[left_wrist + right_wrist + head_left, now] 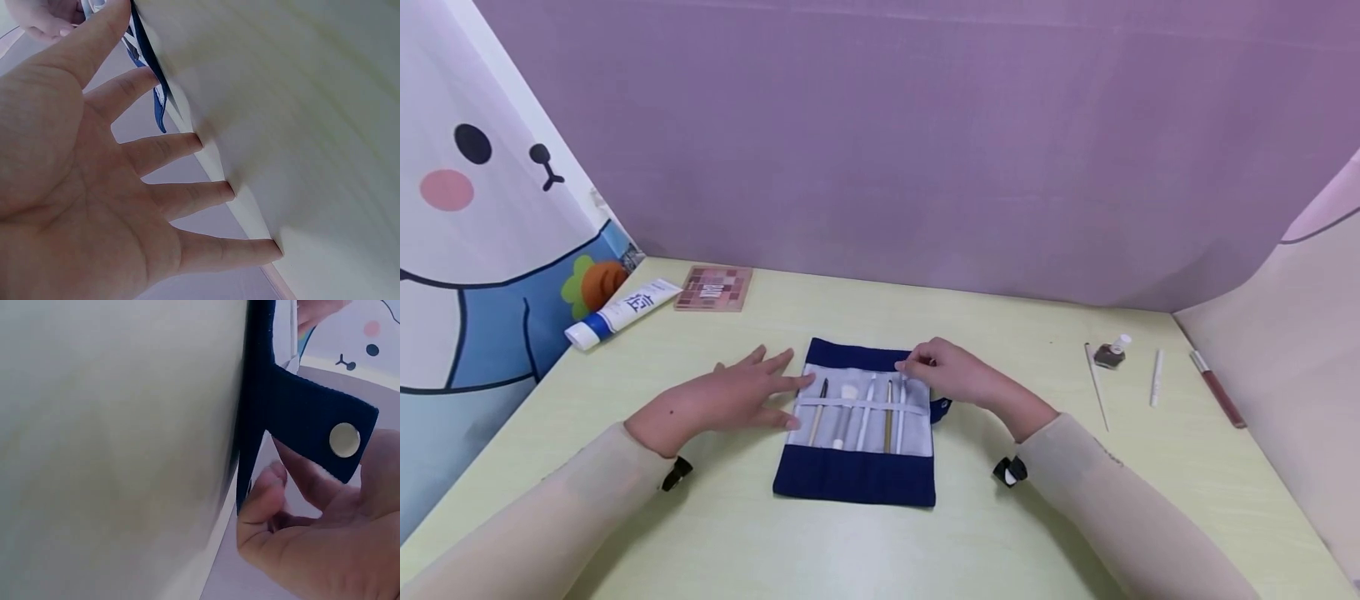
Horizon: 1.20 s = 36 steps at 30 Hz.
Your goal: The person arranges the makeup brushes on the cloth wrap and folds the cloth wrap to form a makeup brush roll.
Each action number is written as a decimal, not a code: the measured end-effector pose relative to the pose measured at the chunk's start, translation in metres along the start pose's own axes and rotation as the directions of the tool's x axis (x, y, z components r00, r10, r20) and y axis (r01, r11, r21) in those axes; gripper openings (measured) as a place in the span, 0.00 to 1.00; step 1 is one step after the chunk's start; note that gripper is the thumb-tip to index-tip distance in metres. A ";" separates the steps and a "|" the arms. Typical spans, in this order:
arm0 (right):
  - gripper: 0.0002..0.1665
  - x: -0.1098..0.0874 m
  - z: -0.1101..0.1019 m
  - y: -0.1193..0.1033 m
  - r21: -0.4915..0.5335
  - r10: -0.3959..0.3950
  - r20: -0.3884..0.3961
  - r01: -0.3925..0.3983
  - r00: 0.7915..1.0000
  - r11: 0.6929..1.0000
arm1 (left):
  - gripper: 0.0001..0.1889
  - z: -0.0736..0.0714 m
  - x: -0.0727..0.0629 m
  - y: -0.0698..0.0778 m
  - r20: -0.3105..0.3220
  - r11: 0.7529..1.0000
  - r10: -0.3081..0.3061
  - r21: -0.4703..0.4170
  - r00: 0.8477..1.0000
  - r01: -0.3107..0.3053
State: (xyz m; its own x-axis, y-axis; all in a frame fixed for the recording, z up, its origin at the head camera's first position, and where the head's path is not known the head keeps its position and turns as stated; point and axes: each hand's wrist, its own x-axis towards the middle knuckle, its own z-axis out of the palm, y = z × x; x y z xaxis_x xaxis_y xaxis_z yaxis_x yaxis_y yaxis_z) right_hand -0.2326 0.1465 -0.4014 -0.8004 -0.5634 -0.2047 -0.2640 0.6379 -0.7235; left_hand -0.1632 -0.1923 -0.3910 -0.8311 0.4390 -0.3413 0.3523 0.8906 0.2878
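Note:
A navy brush roll [854, 478] lies unfolded on the table, its pale grey inside facing up. Under its elastic band stand several slim items, among them a brown-tipped stick [818, 417], a thick white-topped brush [847, 398] and a gold-brown stick [889, 421]. My left hand [730, 404] lies spread at the roll's left edge, forefinger and thumb reaching its border. At the upper right of the roll, my right hand [951, 372] pinches the top of a slim white stick [901, 421]. In the right wrist view, the snap strap [319, 419] hides part of that hand.
To the right lie a thin white stick with a dark tip [1097, 387], a small dark bottle [1109, 354], a short white stick [1157, 379] and a brown tube [1221, 396]. Back left are a white-and-blue squeeze tube [625, 312] and a pink palette [713, 289].

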 end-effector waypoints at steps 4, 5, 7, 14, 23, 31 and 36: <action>0.23 0.000 0.001 0.000 -0.049 0.008 0.032 -0.006 0.999 0.999 | 0.40 0.000 0.000 0.001 0.006 1.000 -0.003 -0.004 1.000 0.003; 0.23 0.000 0.001 0.001 -0.056 0.017 0.032 -0.015 0.999 0.998 | 0.40 0.000 0.000 0.001 0.006 1.000 -0.002 -0.005 1.000 0.002; 0.22 -0.003 -0.001 0.000 -0.063 0.041 0.016 -0.040 0.999 0.997 | 0.40 0.000 0.000 0.000 0.007 1.000 -0.001 -0.005 1.000 0.001; 0.24 -0.013 -0.021 0.006 0.040 0.113 -0.081 -0.110 0.990 0.993 | 0.40 0.002 0.000 -0.001 0.006 1.000 -0.003 0.005 1.000 0.003; 0.37 -0.042 -0.066 0.041 0.172 0.209 -0.247 -0.170 0.946 0.970 | 0.40 0.003 -0.001 0.000 0.008 1.000 -0.014 0.006 1.000 0.014; 0.43 -0.079 -0.098 0.081 0.187 0.294 -0.303 -0.246 0.907 0.951 | 0.40 0.003 -0.003 0.000 0.011 1.000 -0.013 -0.001 1.000 0.013; 0.45 -0.099 -0.111 0.099 0.150 0.327 -0.296 -0.295 0.897 0.944 | 0.40 0.003 -0.003 0.001 0.008 1.000 -0.009 -0.001 1.000 0.009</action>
State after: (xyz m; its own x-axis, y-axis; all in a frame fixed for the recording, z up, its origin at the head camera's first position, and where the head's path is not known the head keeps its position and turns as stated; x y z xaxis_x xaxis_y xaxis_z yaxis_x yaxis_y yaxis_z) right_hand -0.2391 0.3237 -0.3802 -0.9640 -0.1415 -0.2251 0.0672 0.6895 -0.7212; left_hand -0.1593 -0.1927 -0.3924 -0.8308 0.4321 -0.3508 0.3445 0.8942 0.2858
